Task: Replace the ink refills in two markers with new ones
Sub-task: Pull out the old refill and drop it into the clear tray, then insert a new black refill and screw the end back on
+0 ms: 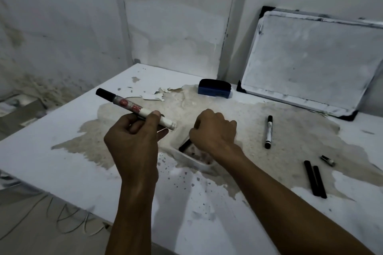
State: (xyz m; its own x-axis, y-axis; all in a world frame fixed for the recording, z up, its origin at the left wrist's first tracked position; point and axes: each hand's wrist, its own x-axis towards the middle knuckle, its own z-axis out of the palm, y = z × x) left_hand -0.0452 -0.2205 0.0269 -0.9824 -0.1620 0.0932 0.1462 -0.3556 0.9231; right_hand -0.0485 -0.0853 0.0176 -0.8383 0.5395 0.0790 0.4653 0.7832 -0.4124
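Observation:
My left hand (132,141) grips a white marker (128,106) with a black cap, held above the table with its open rear end pointing right. My right hand (213,130) is closed over a clear plastic tray (186,158), pinching a black refill (185,144) that slants into the tray. A second capped marker (269,132) lies on the table to the right. Two black refills (315,181) lie side by side near the right edge, with a small black end cap (327,160) just above them.
A blue whiteboard eraser (214,88) sits at the back of the white, peeling table (62,151). A small whiteboard (310,62) leans against the wall at the back right. Loose cables (62,219) lie on the floor to the left.

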